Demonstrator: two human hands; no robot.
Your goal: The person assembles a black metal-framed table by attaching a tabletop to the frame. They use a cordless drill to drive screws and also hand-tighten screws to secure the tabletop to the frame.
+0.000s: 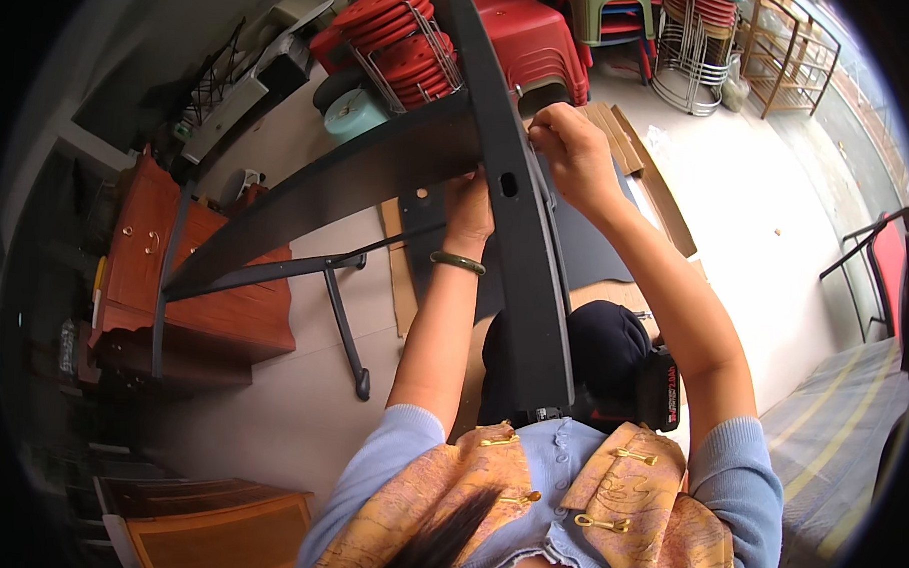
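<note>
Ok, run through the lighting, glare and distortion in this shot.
Head view: the floor on the right is washed out by glare; head view: the left side is much dimmer, around the red-brown cabinet; head view: fisheye bending and a black rim surround the scene; head view: the right hand is well lit, but what its fingertips grip is too small to tell.

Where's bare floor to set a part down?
Right side: pale floor, almost bare, between right forearm, red chair and striped cloth. Left side: a patch between thin black leg, left sleeve and orange-brown cabinet. Crowded around left hand and right hand: black frame, dark panel, cardboard.
</note>
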